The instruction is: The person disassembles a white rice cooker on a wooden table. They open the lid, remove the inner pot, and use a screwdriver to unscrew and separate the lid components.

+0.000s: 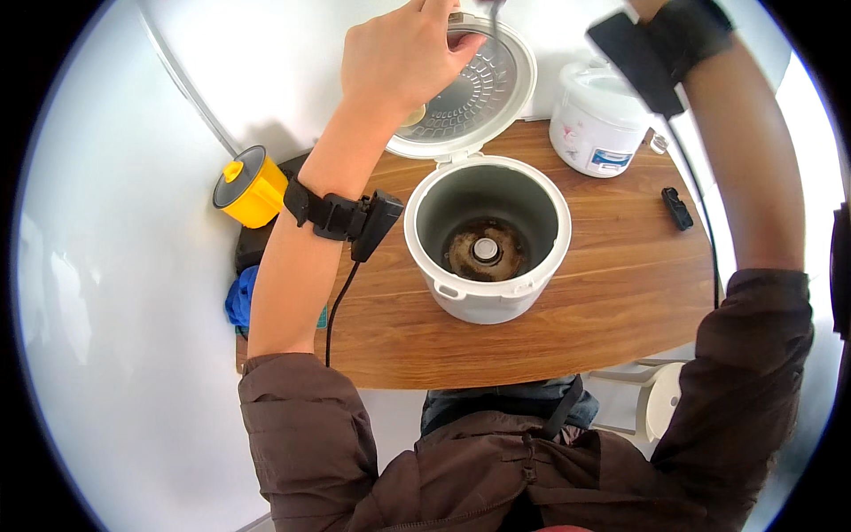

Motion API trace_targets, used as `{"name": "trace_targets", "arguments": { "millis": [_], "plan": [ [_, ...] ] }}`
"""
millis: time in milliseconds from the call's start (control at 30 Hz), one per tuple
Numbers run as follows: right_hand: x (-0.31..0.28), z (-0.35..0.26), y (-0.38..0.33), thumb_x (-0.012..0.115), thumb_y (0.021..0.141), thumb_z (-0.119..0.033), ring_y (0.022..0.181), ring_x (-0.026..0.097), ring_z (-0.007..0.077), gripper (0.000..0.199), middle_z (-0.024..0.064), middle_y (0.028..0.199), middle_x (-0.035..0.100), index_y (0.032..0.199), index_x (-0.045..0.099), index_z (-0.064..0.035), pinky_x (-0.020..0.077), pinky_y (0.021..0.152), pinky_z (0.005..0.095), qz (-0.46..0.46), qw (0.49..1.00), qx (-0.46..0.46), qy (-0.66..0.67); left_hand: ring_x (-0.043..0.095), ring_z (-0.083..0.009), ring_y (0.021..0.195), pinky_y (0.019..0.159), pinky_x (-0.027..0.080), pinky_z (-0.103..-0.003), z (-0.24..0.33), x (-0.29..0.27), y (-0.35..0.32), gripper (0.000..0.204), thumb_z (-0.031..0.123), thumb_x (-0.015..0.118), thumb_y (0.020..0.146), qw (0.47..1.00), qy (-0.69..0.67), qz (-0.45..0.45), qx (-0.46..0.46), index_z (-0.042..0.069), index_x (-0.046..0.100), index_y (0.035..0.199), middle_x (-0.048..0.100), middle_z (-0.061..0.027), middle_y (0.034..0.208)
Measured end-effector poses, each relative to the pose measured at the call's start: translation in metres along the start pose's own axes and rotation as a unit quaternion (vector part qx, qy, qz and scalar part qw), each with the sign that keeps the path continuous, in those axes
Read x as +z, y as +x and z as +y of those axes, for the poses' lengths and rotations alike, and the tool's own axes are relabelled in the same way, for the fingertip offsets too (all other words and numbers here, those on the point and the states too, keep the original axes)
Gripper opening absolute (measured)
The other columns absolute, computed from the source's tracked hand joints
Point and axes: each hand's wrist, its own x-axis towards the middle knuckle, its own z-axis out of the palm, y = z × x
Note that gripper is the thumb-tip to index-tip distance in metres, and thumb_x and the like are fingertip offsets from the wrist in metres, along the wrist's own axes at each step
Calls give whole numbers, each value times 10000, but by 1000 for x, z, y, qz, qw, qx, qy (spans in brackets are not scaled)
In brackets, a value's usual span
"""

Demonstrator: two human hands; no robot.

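Note:
An open rice cooker (483, 306) with a white body stands on the wooden table in front of me. Its inner pot is out, and the brown-stained bottom (510, 253) shows around a round central knob (485, 249). The raised lid (519, 66) leans back on its hinge, its perforated metal inside facing me. My left hand (399, 58) is closed on the lid's upper edge, thumb across the inner side; the other fingers are partly cut off. Of my right hand (650, 7) only a sliver shows at the top, fingers out of view. A thin grey blurred thing (495, 27) hangs before the lid.
A second white rice cooker (589, 129) with a flower print stands at back right, near a small clear object (659, 143) and a black clip-like piece (676, 209). On the left are a yellow canister (253, 199) and blue cloth (239, 297). A white stool (665, 401) stands below the table.

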Motion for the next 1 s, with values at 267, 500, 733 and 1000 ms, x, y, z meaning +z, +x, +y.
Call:
{"name": "trace_targets", "arguments": {
  "millis": [267,500,733,1000],
  "plan": [
    [-42,17,-52,542,916,-153,615,650,158,220,91,681,647,760,601,-9,494,518,305,146,902,-247,-322,720,-349,841,720,557,-477,8,8,18,410,399,754,866,996,-79,29,39,93,614,1099,732,-112,968],
    [1,7,-119,515,933,-115,562,586,116,197,116,685,679,773,589,-27,485,553,254,358,895,-258,-61,716,-364,942,815,562,-450,-11,-5,12,355,320,743,885,996,-85,-19,5,54,655,1103,738,-144,1033],
    [26,48,-120,506,968,-87,566,558,98,179,110,717,682,830,593,-11,472,554,244,389,874,-289,-34,752,-209,892,799,579,-329,-48,11,11,377,321,772,910,991,-125,-29,26,122,687,1219,778,-53,1016],
    [19,34,-107,494,985,-35,760,749,294,135,253,887,739,963,576,69,650,713,408,281,858,-428,-44,716,-180,958,880,562,-319,-62,12,2,444,225,796,897,963,-264,-51,6,103,673,1305,759,-86,1081]
  ]
}}
